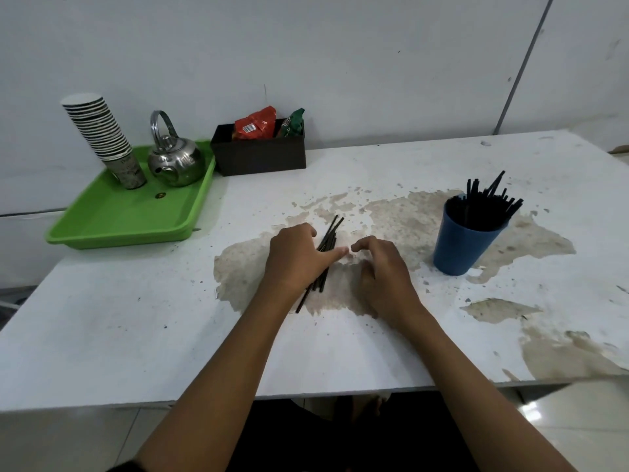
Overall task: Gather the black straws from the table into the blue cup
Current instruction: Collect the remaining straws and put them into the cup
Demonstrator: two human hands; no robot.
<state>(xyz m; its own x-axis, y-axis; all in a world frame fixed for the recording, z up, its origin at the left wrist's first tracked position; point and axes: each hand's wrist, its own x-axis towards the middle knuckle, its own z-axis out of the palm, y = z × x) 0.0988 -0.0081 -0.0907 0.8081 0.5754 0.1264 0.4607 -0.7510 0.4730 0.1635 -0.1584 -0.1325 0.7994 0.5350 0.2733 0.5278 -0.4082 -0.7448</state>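
Observation:
A loose bundle of several black straws (329, 237) lies on the worn white table (136, 335), running from far right to near left. My left hand (295, 257) lies flat over the middle of the bundle, fingers straight, pressing it down. My right hand (383, 270) rests on the table just right of the straws, fingers loosely curled and holding nothing; its fingertips nearly meet the left hand's. The blue cup (459, 247) stands upright to the right, with many black straws (483, 202) sticking out of it.
A green tray (119, 219) at the back left carries a stack of paper cups (102, 137) and a steel kettle (173, 158). A dark box (258, 158) with snack packets stands against the wall. The table's front edge is close to me.

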